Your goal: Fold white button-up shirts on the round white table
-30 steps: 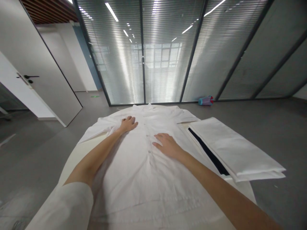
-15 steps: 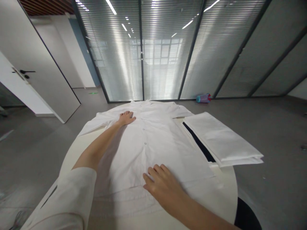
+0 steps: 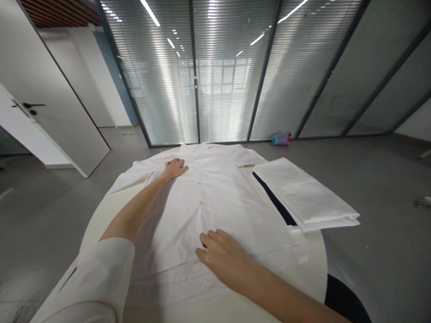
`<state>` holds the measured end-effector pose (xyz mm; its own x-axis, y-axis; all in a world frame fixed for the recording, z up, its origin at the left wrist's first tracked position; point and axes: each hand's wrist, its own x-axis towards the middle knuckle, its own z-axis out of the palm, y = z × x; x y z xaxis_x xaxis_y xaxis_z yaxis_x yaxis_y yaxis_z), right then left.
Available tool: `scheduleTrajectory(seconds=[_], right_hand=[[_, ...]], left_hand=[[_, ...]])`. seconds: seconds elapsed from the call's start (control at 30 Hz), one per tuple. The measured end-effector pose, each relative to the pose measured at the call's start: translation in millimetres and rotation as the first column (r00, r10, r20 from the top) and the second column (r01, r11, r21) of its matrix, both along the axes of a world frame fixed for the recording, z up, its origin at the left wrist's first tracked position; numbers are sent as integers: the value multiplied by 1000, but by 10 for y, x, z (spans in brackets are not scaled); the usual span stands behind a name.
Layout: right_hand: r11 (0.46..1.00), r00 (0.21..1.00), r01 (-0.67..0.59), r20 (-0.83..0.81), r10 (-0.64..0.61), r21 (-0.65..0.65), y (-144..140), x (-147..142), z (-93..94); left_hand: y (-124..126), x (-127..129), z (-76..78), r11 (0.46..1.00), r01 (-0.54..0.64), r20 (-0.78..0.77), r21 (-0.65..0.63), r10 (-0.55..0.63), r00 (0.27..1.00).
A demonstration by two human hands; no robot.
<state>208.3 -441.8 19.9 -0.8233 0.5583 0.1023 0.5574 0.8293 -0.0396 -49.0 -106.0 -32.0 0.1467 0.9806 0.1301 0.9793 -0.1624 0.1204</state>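
A white short-sleeved shirt point(image 3: 222, 202) with a buttoned front is spread out on a round, pale table point(image 3: 311, 251), its collar at the far side and its hem toward me. My left hand point(image 3: 175, 168) rests flat on the upper left of the shirt, fingers stretched. Lower down, beside the button line near the hem, my right hand point(image 3: 220, 255) hovers at or on the cloth. Its fingers are loosely bent, with a gap between thumb and forefinger. Whether its fingertips touch the fabric cannot be told.
To the shirt's right lies a folded white cloth or bag point(image 3: 306, 193), overhanging the table edge, with a dark strip point(image 3: 274, 197) beside it. A black rounded seat point(image 3: 345, 300) stands at the lower right. Beyond are a glass partition, a door point(image 3: 57, 89) and a blue-pink item point(image 3: 282, 139) on the floor.
My right hand has shifted slightly, its fingers bending more. The left hand keeps its place on the shirt. The whole view has moved a little.
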Motion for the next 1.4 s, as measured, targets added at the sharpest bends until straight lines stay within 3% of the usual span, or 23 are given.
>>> scheduleTrajectory(seconds=[0.27, 0.47, 0.7, 0.93, 1.0, 1.07, 1.17, 1.23, 1.3, 1.4], right_hand=[[997, 999, -18, -38, 15, -75, 133, 11, -2], [990, 992, -129, 8, 129, 51, 124, -46, -30], [985, 992, -124, 9, 124, 120, 43, -122, -65], [989, 994, -108, -5, 109, 101, 46, -91, -101], [992, 994, -108, -17, 110, 64, 59, -38, -84], [998, 996, -69, -63, 68, -1, 72, 28, -59], [989, 987, 57, -142, -77, -138, 98, 128, -10], [970, 974, 132, -153, -165, -205, 118, 173, 37], [951, 959, 181, -171, -227, -249, 130, 190, 97], [930, 919, 206, -267, -290, -304, 122, 172, 184]], left_hand=[[-14, -10, 3, 1000, 19, -1, 15, -19, 1000], [-59, 27, 48, 997, 59, -7, 54, -59, 998], [-115, 45, 74, 994, 78, -8, 74, -78, 997], [-327, 144, 289, 982, 150, 1, 118, -151, 988], [-567, 202, 391, 960, 236, 40, 150, -245, 969], [-959, 258, 486, 911, 378, 141, 165, -401, 905], [-1763, 325, 586, 779, 624, 292, 66, -613, 734], [-2305, 366, 611, 675, 738, 291, -14, -703, 649], [-2741, 415, 603, 626, 779, 235, -15, -755, 612], [-3124, 497, 546, 614, 789, 153, 33, -783, 603]])
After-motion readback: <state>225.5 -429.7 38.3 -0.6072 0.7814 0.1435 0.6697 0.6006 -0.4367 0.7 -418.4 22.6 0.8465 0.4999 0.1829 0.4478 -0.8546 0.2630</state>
